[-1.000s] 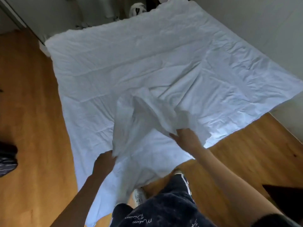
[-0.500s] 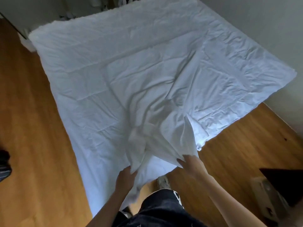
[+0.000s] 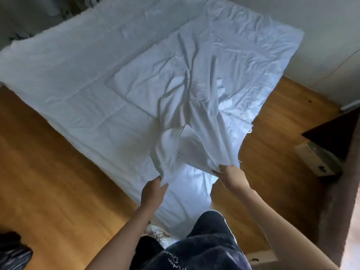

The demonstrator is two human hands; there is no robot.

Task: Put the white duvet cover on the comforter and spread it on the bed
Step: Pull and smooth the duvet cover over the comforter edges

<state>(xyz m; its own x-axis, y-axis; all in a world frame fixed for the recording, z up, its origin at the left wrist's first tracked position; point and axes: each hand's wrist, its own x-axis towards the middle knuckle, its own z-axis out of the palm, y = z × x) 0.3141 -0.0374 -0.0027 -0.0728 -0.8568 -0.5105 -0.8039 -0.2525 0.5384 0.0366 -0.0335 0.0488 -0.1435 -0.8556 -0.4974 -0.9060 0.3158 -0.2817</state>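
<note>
Two hands lift the near edge of the duvet cover [image 3: 175,78], which lies spread flat on the wooden floor [image 3: 48,162]. Left hand [image 3: 153,193] and right hand [image 3: 232,176] each pinch bunched cloth, probably to part the layers and find the opening.

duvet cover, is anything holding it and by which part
Both hands pinch the duvet cover at its lifted near edge: left hand, right hand.

Both arms reach forward and down; left hand [image 3: 153,193] and right hand [image 3: 231,176] each pinch raised white cloth [image 3: 175,151], knuckles up.
</note>
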